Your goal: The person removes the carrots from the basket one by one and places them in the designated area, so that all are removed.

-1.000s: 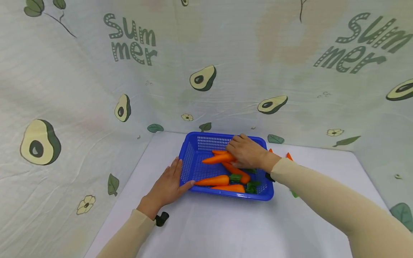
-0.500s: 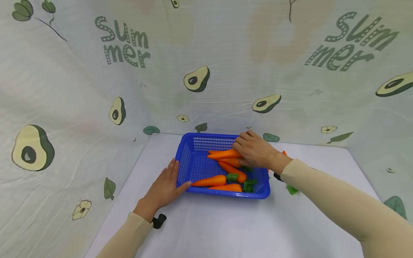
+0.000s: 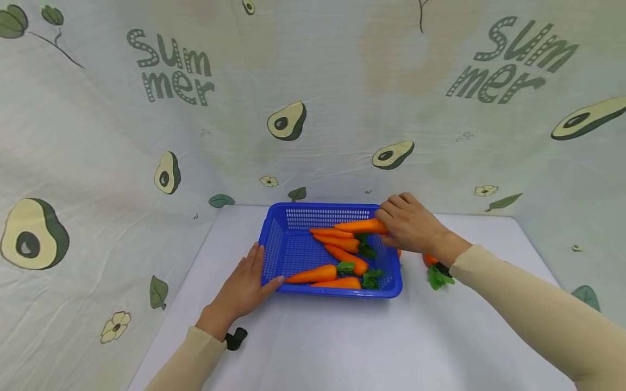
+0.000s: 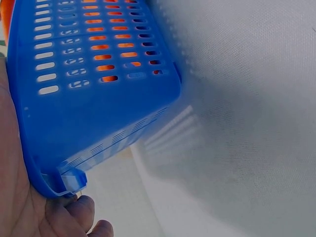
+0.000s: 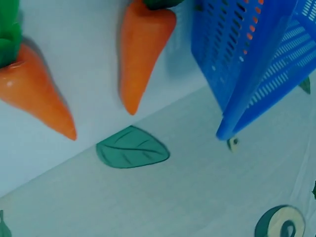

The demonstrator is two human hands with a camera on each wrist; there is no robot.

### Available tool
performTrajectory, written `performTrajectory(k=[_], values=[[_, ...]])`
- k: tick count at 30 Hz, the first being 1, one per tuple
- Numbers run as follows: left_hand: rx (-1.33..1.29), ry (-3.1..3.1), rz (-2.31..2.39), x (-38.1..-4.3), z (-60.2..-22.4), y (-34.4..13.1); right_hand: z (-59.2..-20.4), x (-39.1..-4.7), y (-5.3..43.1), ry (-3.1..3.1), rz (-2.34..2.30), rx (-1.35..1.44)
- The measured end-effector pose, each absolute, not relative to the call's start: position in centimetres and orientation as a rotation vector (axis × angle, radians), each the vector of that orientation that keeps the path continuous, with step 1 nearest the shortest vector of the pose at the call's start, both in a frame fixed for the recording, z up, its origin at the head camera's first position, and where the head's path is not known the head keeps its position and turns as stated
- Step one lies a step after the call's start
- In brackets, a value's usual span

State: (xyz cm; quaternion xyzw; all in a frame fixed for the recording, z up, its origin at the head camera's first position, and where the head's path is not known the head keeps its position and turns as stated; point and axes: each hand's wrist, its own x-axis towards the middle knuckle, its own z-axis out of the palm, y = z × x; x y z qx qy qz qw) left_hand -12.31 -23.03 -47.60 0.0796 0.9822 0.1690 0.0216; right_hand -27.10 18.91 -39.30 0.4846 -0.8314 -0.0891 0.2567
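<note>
My right hand [image 3: 409,224] grips an orange carrot [image 3: 359,226] by its thick end, above the right back part of a blue plastic basket [image 3: 332,292]. The carrot's tip points left; its leafy end is hidden by the hand. Several other carrots [image 3: 313,274] with green tops lie in the basket, mostly at its middle and right. My left hand [image 3: 244,285] rests against the basket's left side, fingers extended and thumb on the front left corner. In the left wrist view the palm [image 4: 17,173] lies along the basket rim. The right hand does not show in its wrist view.
Right of the basket, a carrot with a leafy top [image 3: 438,276] lies partly behind my right wrist. Two carrots, a left one [image 5: 37,94] and a right one [image 5: 140,57], lie on the white table in the right wrist view. A printed cloth [image 3: 337,98] stands behind.
My right hand has lifted the carrot and drawn it rightward to the basket's right rim, uncovering the carrots beneath. The left hand stays at the basket. The head view has shifted slightly.
</note>
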Motion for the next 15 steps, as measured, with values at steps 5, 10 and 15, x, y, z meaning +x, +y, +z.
performTrajectory(k=[5,10,15], values=[[0.242,3.051,0.526,-12.2,-47.7,-23.1,-39.1,-26.8,21.0,-2.299,-0.200,1.260],[0.235,3.055,0.522,-12.2,-47.8,-23.1,-39.6,-26.4,23.2,-2.383,-0.162,1.161],[0.224,3.046,0.516,-12.2,-47.7,-23.0,-40.5,-25.9,25.4,-2.465,-0.123,1.021]])
